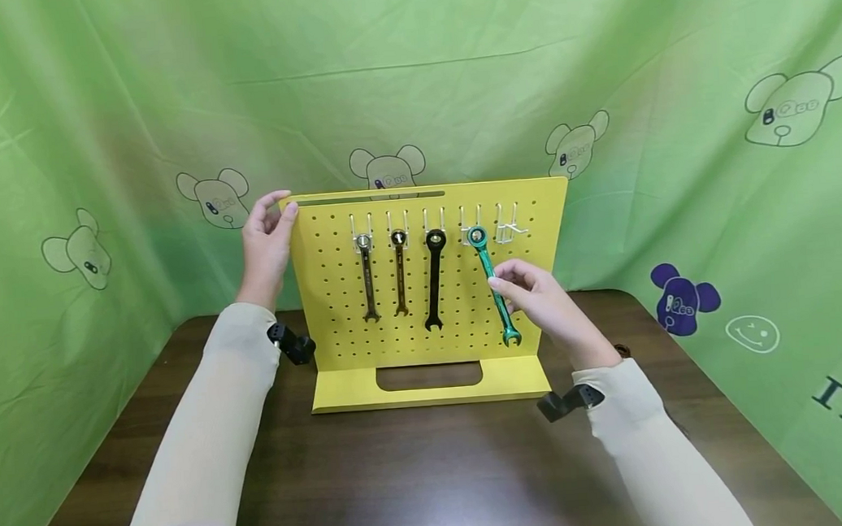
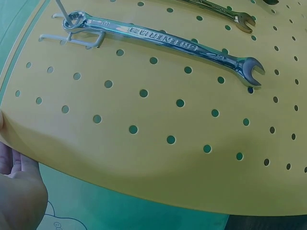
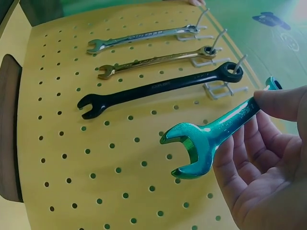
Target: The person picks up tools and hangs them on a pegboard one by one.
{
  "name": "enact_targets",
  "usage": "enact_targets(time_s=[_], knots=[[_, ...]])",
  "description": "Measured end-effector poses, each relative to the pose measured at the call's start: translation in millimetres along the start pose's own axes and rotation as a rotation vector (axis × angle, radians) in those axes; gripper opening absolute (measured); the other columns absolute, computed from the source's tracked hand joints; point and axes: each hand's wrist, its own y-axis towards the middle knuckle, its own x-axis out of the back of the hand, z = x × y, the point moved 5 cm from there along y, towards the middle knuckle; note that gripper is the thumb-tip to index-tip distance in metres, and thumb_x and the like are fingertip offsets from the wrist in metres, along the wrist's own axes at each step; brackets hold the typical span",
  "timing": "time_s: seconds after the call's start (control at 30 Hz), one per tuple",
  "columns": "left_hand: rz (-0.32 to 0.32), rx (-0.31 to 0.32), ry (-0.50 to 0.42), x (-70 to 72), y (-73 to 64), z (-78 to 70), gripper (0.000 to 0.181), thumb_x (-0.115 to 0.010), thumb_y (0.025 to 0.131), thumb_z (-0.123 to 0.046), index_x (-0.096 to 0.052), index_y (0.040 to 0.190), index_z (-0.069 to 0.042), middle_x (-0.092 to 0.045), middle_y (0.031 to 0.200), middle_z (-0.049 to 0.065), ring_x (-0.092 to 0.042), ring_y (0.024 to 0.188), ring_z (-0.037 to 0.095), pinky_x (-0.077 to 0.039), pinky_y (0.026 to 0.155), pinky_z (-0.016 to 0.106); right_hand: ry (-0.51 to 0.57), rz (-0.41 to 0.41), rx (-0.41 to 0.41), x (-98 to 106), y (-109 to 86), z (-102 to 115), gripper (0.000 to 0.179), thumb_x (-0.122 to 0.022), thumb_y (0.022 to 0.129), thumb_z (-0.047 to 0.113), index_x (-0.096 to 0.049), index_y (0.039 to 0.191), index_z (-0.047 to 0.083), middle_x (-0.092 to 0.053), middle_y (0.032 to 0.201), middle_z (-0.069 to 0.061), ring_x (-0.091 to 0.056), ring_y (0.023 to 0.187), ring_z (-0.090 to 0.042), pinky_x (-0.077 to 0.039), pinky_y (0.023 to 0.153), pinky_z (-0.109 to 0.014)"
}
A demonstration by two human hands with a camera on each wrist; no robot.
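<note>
My right hand (image 1: 541,299) pinches a green combination wrench (image 1: 485,258) at mid-handle between thumb and fingers. The wrench's ring end overlaps the fourth white hook in the head view, and its open end (image 3: 192,146) points down, tilted off the yellow pegboard (image 1: 413,357). My left hand (image 1: 266,245) grips the board's top left corner, thumb in front and fingers partly hidden behind. Left of the green wrench hang a silver wrench (image 2: 163,38), a bronze-coloured wrench (image 3: 158,62) and a black wrench (image 3: 160,88), each by its ring end on a hook.
At the row's right end is another white hook (image 1: 510,230). The pegboard's base (image 1: 342,391), with a cutout, stands on a dark wooden table (image 1: 421,475). Green cloth (image 1: 406,44) with cartoon heads surrounds the table. A small dark object (image 1: 622,351) lies beside the right wrist.
</note>
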Motion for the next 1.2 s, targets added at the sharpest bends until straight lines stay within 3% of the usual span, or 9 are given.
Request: enact_targets(time_s=[0.17, 0.47, 0.73, 1.03, 1.2], knots=[[-0.005, 0.007, 0.0, 1.0, -0.1, -0.6, 0.033, -0.065, 0.099, -0.026, -0.062, 0.13, -0.016, -0.063, 0.109, 0.003, -0.059, 0.093, 0.014, -0.053, 0.08, 0.025, 0.004, -0.008, -0.032, -1.4, 5.1, -6.1, 0.035, -0.056, 0.105, 0.025, -0.053, 0.121, -0.005, -0.054, 0.105, -0.01, -0.05, 0.091, -0.017, -0.054, 0.081, -0.034], [-0.011, 0.001, -0.002, 0.4, -0.3, -1.2, 0.035, -0.065, 0.099, -0.025, -0.061, 0.131, -0.013, -0.062, 0.106, 0.002, -0.059, 0.092, 0.015, -0.053, 0.078, 0.024, 0.058, -0.033, -0.064, -4.9, 10.3, -13.9, 0.035, -0.056, 0.104, 0.026, -0.053, 0.122, -0.004, -0.052, 0.103, -0.005, -0.049, 0.093, -0.016, -0.051, 0.077, -0.028], [-0.013, -0.005, -0.014, 0.0, -0.7, -0.9, 0.034, -0.066, 0.099, -0.024, -0.062, 0.13, -0.014, -0.062, 0.104, 0.003, -0.059, 0.091, 0.014, -0.053, 0.077, 0.023, 0.078, -0.022, -0.092, -8.2, 14.1, -23.0, 0.036, -0.056, 0.105, 0.027, -0.052, 0.124, -0.003, -0.052, 0.107, -0.007, -0.05, 0.096, -0.017, -0.053, 0.085, -0.036], [-0.007, -0.008, -0.014, -1.3, -0.6, -1.3, 0.036, -0.066, 0.099, -0.025, -0.061, 0.132, -0.012, -0.061, 0.103, 0.002, -0.058, 0.09, 0.014, -0.053, 0.078, 0.024, 0.137, -0.035, -0.102, -15.0, 24.1, -34.2, 0.042, -0.056, 0.105, 0.027, -0.05, 0.13, -0.006, -0.057, 0.127, -0.023, -0.057, 0.1, -0.016, -0.054, 0.09, -0.029], [-0.004, 0.005, -0.014, -0.4, -0.7, -0.9, 0.032, -0.066, 0.098, -0.026, -0.063, 0.129, -0.017, -0.061, 0.104, 0.002, -0.058, 0.091, 0.014, -0.053, 0.079, 0.024, 0.163, -0.043, -0.131, -16.5, 28.6, -40.2, 0.044, -0.057, 0.104, 0.028, -0.049, 0.132, -0.006, -0.056, 0.132, -0.024, -0.059, 0.106, -0.021, -0.053, 0.095, -0.032]])
